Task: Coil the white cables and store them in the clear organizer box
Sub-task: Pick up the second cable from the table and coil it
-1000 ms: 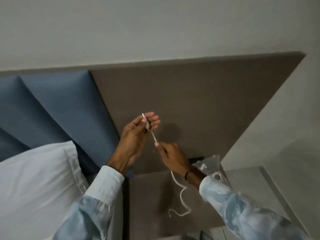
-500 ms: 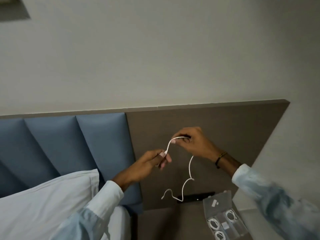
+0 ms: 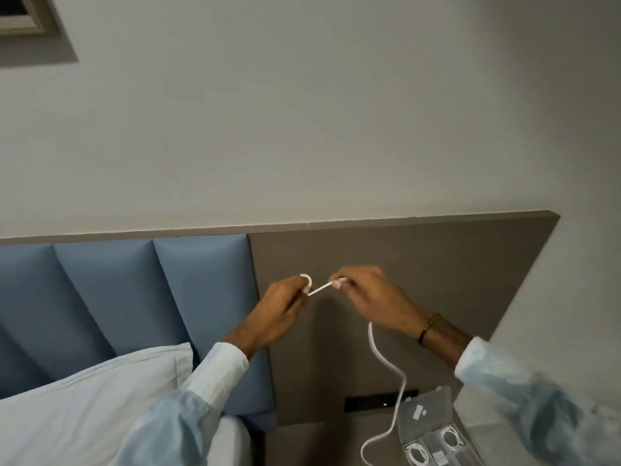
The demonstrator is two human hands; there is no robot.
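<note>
Clearly the coiling step is in hand: the white cable (image 3: 386, 359) is held up in front of the brown headboard panel (image 3: 420, 260), a first small loop already curled over the fingers of the left hand (image 3: 280, 309), a short taut stretch running across to the right hand (image 3: 366, 297), and the long free tail hanging down from under the right hand in loose bends toward the bottom edge of the view.

The next move, as I judge it, calls for the right hand to feed slack round to the left so each new turn stacks on that first loop — while the left keeps the loop from springing open. The dangling tail will want to twist, so it needs gathering evenly.

Both hands are closed on the cable, near each other but apart: the left pinches the looped end between thumb and fingers, the right grips the cable with fingers curled over it.

Below and to the right lies the clear organizer box (image 3: 425, 412), lid open, with at least two coiled white cables (image 3: 415, 454) already sitting in its compartments. A white pillow (image 3: 94, 395) lies at lower left against the blue padded headboard (image 3: 111, 290).
</note>
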